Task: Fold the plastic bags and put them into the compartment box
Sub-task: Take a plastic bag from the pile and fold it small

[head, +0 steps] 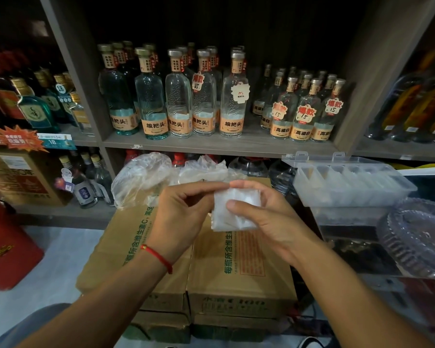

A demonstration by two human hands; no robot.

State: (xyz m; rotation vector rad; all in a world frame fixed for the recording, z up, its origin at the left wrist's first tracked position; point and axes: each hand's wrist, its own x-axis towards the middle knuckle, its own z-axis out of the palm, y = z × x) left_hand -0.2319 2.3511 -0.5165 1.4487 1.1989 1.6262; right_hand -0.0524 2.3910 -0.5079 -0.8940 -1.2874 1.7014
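One folded bag (234, 209) in work, held mid-air over cardboard cartons (211, 259): small compact square, nearly finished by the look of it. Left hand (183, 214) pinching its upper left edge, fingers curled; right hand (259, 217) cupping it from the right, thumb pressed across the face. Compartment box (349, 182) open on the right, lid up, well apart from the hands; several cells seemingly already holding folded plastic, exact count unclear. Loose unfolded bags (146, 177) heaped at far end of cartons, so more folding left. Behind: shelf (211, 144) of bottles (178, 96). Clear plastic tray (417, 237) just below the box, near the path across; reach otherwise unobstructed.
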